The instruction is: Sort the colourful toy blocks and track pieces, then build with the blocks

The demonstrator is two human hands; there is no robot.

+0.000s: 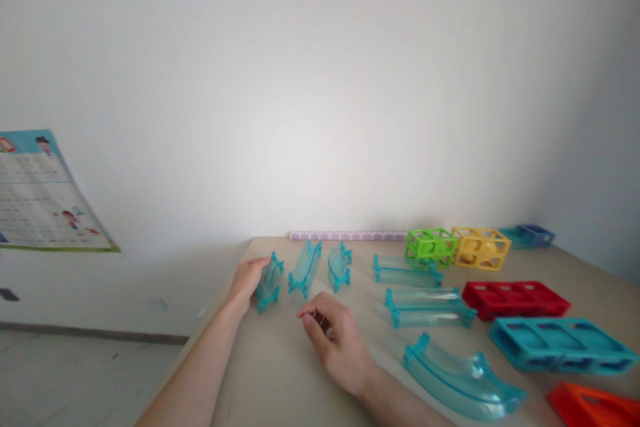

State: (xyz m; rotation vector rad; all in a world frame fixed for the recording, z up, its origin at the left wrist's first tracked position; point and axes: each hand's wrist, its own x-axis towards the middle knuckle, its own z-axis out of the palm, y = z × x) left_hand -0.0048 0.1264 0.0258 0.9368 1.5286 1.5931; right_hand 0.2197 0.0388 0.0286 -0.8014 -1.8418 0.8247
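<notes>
The bare left forearm (200, 367) enters from 7 o'clock and slants toward 1 o'clock, its wrist (237, 301) close to straight. The bare left hand (247, 280) extends beyond it, the visible fingers (262, 261) reaching toward 2 o'clock. The bare right forearm (403, 405) comes in from 5 o'clock, aimed toward 10 o'clock. At its end, the bare right hand (341, 341) is loosely curled, thumb and index tips near each other at its 10 o'clock side, a hollow between them.

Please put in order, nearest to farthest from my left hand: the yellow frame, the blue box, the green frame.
1. Green frame, to the right of your left hand
2. Yellow frame, just right of the green one
3. Blue box, far right
</notes>
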